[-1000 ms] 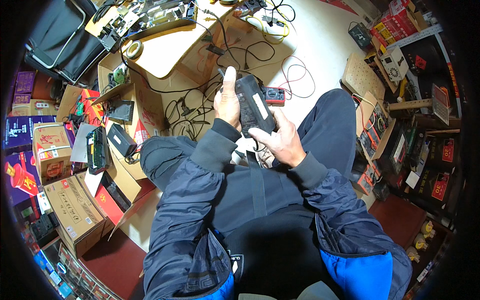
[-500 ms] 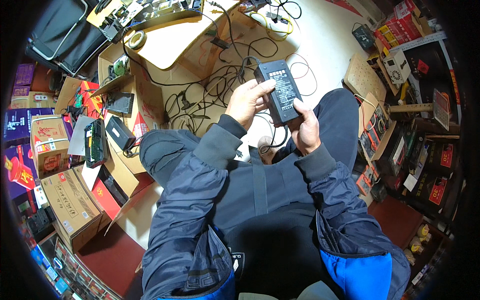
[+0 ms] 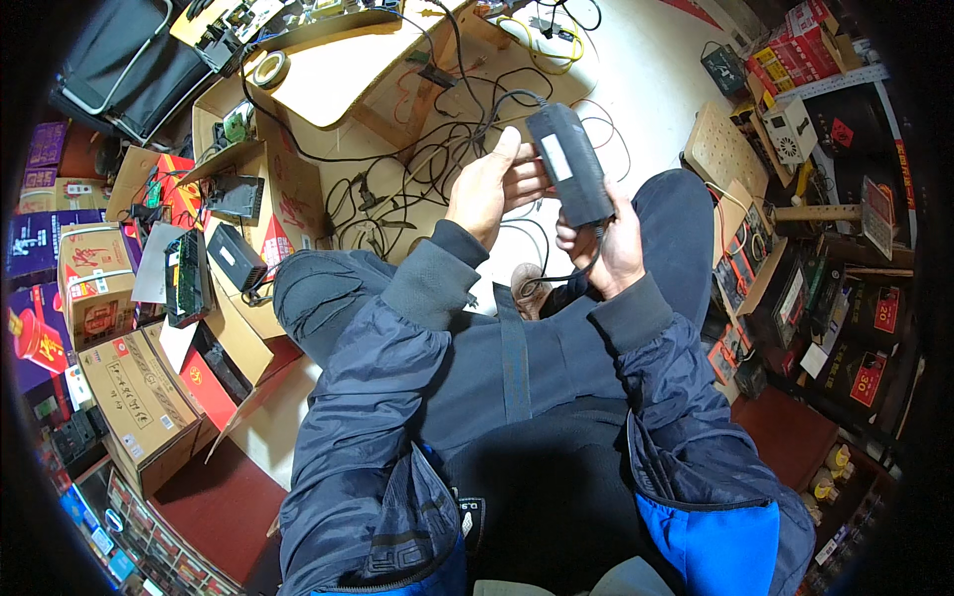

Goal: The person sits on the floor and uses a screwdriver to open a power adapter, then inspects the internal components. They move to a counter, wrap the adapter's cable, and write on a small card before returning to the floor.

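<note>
A black power adapter (image 3: pixel 568 164), a long block with a white sticker on its face, is held tilted above my lap. My right hand (image 3: pixel 614 248) grips its lower end, thumb along the right edge and fingers curled underneath. A black cord (image 3: pixel 571 277) leaves that end and loops down by the right hand; another cable (image 3: pixel 517 96) leaves the upper end and runs left toward the tangle on the floor. My left hand (image 3: pixel 489 189) is beside the adapter's left edge, thumb raised and fingers extended. Its fingertips reach the edge; whether they touch cannot be told.
Tangled black cables (image 3: pixel 417 184) cover the floor ahead. A wooden table (image 3: pixel 328 89) bearing a tape roll (image 3: pixel 270 69) stands at the far left. Opened cardboard boxes (image 3: pixel 139 397) with black devices crowd the left. Shelves with boxes (image 3: pixel 865 338) and a perforated board (image 3: pixel 725 149) line the right.
The adapter has been turned over, from its printed label face to the stickered face, and has shifted slightly right. My left hand has loosened from it, its thumb now lifted away.
</note>
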{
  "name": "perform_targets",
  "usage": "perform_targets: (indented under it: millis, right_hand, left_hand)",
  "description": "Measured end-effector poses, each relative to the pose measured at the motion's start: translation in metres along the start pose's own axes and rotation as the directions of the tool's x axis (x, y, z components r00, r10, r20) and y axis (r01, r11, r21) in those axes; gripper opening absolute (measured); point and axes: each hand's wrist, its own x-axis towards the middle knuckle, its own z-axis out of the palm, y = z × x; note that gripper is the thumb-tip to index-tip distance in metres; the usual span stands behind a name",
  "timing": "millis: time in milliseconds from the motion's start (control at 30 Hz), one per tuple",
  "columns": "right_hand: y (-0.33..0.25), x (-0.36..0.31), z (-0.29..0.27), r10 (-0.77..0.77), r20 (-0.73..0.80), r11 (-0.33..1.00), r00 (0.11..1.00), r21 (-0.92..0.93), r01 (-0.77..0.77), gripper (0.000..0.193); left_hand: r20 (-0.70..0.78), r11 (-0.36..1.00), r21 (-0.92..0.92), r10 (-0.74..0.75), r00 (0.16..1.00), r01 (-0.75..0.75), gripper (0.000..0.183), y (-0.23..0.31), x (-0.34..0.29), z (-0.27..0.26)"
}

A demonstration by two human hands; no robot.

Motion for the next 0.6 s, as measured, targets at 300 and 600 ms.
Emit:
perform_targets:
  millis: [300, 600]
  right_hand:
    - [-0.0035, -0.0012, -0.0049, 0.065, 0.082, 0.973, 0.995, 0.217, -0.081, 0.055]
    - [0.0016, -0.0022, 0.0013, -0.014, 0.020, 0.999, 1.000, 0.037, 0.013, 0.049]
  left_hand:
    - [0.048, 0.999, 0.029, 0.024, 0.999, -0.025, 0.077, 0.0017, 0.0012, 0.0028]
    - [0.087, 0.999, 0.029, 0.024, 0.996, -0.027, 0.061, -0.0009, -0.0026, 0.0024]
